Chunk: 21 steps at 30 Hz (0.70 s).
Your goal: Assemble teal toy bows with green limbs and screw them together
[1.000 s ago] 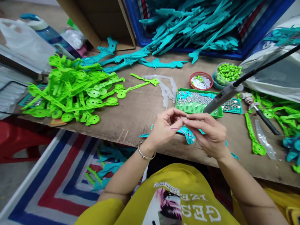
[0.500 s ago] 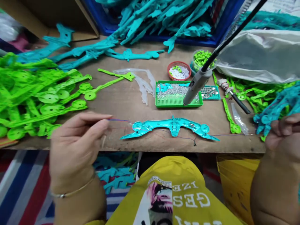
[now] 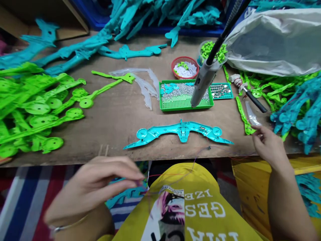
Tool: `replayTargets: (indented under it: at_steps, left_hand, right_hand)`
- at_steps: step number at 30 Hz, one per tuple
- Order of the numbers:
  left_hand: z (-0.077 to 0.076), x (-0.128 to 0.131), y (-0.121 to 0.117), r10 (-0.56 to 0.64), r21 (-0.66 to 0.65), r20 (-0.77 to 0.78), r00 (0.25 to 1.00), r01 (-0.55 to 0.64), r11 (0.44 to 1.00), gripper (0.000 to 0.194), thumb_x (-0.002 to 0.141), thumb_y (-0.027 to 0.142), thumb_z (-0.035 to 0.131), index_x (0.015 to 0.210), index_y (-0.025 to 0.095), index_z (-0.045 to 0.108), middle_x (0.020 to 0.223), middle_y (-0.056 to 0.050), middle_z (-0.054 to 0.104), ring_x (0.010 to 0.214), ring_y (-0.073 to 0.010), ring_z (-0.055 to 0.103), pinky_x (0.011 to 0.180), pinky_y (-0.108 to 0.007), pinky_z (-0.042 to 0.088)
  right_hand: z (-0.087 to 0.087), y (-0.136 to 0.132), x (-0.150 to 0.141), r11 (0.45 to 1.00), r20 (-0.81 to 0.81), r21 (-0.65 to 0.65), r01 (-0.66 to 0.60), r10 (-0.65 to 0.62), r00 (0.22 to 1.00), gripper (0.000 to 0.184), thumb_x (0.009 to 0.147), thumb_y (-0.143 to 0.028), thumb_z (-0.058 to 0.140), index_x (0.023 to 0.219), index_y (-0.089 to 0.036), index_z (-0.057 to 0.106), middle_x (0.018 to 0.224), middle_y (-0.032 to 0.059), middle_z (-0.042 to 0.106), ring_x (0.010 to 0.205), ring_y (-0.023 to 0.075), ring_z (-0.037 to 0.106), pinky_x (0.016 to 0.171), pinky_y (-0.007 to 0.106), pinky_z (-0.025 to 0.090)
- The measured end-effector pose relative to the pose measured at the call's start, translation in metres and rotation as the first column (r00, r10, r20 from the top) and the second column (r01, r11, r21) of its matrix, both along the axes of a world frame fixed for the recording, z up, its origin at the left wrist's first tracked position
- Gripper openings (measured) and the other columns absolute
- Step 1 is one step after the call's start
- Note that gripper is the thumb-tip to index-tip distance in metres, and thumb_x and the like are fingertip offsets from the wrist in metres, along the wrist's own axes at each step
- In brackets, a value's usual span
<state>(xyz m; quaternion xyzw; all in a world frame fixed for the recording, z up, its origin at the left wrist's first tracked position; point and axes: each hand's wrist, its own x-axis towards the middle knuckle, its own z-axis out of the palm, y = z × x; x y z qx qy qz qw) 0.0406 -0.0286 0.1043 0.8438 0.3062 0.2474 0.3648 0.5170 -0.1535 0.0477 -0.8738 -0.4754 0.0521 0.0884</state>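
Observation:
A teal bow-shaped plastic part [image 3: 179,131] lies flat near the table's front edge. Thin red and purple wires [image 3: 190,164] trail from its right half down over my yellow shirt. My left hand [image 3: 100,185] is below the table edge, its fingers pinched on the wires' end. My right hand [image 3: 268,144] hovers at the table's right front, fingers curled and pinched, close to a green strip [image 3: 242,115] and a clear sliver; what it holds, if anything, is too thin to name.
A hanging grey electric screwdriver [image 3: 203,83] points into a green tray [image 3: 175,103] of screws. A red basket [image 3: 185,67], a tub of green bits [image 3: 213,52], a green parts pile [image 3: 32,107] at left, teal parts [image 3: 301,110] at right, and a white bag [image 3: 273,43] surround them.
My left hand dropped below the table edge towards my lap, pulling the wires along. My right hand swung in from the far right towards the table. The wires, stretched before, now hang slack.

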Motion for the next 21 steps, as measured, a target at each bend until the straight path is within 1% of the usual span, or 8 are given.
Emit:
replayTargets:
  at_steps: [1,4,6,9,11,15,18,21]
  left_hand:
    - [-0.001,0.016,-0.002,-0.122,-0.106,0.014,0.992,0.122,0.987,0.009,0.091,0.031,0.067,0.092,0.029,0.076,0.075,0.002,0.076,0.06,-0.0122,0.069,0.054,-0.02,0.056]
    - [-0.013,0.065,-0.009,-0.076,-0.064,0.042,0.996,0.079,0.995,0.013,0.089,0.017,0.07,0.1,0.024,0.073,0.085,0.001,0.078,0.072,-0.0114,0.073,0.066,-0.019,0.058]
    - [-0.021,0.092,-0.013,-0.098,0.027,0.071,0.993,0.096,0.995,0.018,0.091,0.013,0.066,0.107,0.019,0.072,0.089,-0.001,0.078,0.077,-0.0119,0.073,0.072,-0.021,0.058]
    - [-0.026,0.116,-0.011,-0.129,0.18,0.119,0.984,0.106,0.978,0.02,0.093,0.011,0.062,0.112,0.016,0.069,0.095,-0.005,0.078,0.085,-0.014,0.074,0.079,-0.024,0.059]
    - [-0.027,0.122,-0.005,-0.09,0.263,0.111,0.99,0.058,0.963,0.019,0.094,0.012,0.06,0.111,0.014,0.068,0.096,-0.005,0.077,0.087,-0.0151,0.074,0.08,-0.026,0.058]
    - [-0.032,0.122,0.009,0.005,0.328,0.022,1.0,-0.012,0.944,0.01,0.095,0.015,0.06,0.1,0.014,0.068,0.087,-0.003,0.076,0.08,-0.0151,0.072,0.072,-0.025,0.057]
    - [-0.042,0.12,0.014,0.007,0.323,-0.009,1.0,-0.004,0.946,0.011,0.097,0.017,0.057,0.1,0.014,0.068,0.089,-0.004,0.074,0.081,-0.0154,0.071,0.072,-0.026,0.056]
    - [-0.05,0.12,0.016,-0.036,0.303,-0.024,0.999,0.041,0.952,0.015,0.099,0.019,0.054,0.105,0.015,0.067,0.093,-0.005,0.074,0.086,-0.0168,0.071,0.077,-0.028,0.057]
  right_hand:
    - [0.003,0.005,-0.007,0.999,0.062,0.009,-0.043,0.042,0.997,0.041,0.083,-0.019,0.055,0.121,-0.01,0.068,0.105,0.0236,0.071,0.097,0.0348,0.069,0.086,0.048,0.051]
    - [0.018,0.022,-0.044,0.947,0.095,0.228,-0.227,0.211,0.973,0.049,0.08,-0.015,0.055,0.128,-0.009,0.063,0.138,0.0276,0.056,0.133,0.0408,0.05,0.109,0.059,0.038]
    - [0.031,0.035,-0.081,0.862,-0.215,0.393,-0.321,0.426,0.879,0.051,0.086,-0.017,0.055,0.137,-0.022,0.055,0.146,0.0154,0.054,0.138,0.0302,0.049,0.116,0.053,0.036]
    - [0.037,0.052,-0.136,0.799,-0.721,0.398,-0.451,0.577,0.385,0.058,0.092,-0.029,0.059,0.147,-0.029,0.043,0.139,0.0099,0.06,0.127,0.0248,0.059,0.105,0.045,0.05]
    - [0.031,0.062,-0.161,0.789,-0.828,0.379,-0.483,0.522,0.203,0.074,0.084,-0.033,0.072,0.149,-0.029,0.037,0.131,0.0088,0.064,0.113,0.0232,0.066,0.094,0.039,0.057]
    - [0.01,0.069,-0.178,0.849,-0.805,0.312,-0.427,0.475,0.356,0.062,0.088,-0.028,0.066,0.145,-0.025,0.041,0.1,0.0045,0.07,0.075,0.0172,0.067,0.07,0.035,0.06]
    - [0.004,0.067,-0.177,0.805,-0.607,0.355,-0.476,0.586,0.537,0.055,0.089,-0.028,0.064,0.141,-0.023,0.046,0.118,0.0105,0.067,0.103,0.0245,0.067,0.093,0.047,0.056]
    - [0.005,0.066,-0.181,0.762,-0.475,0.338,-0.552,0.645,0.599,0.069,0.085,-0.036,0.069,0.147,-0.023,0.041,0.142,0.0155,0.056,0.131,0.0334,0.053,0.11,0.058,0.043]
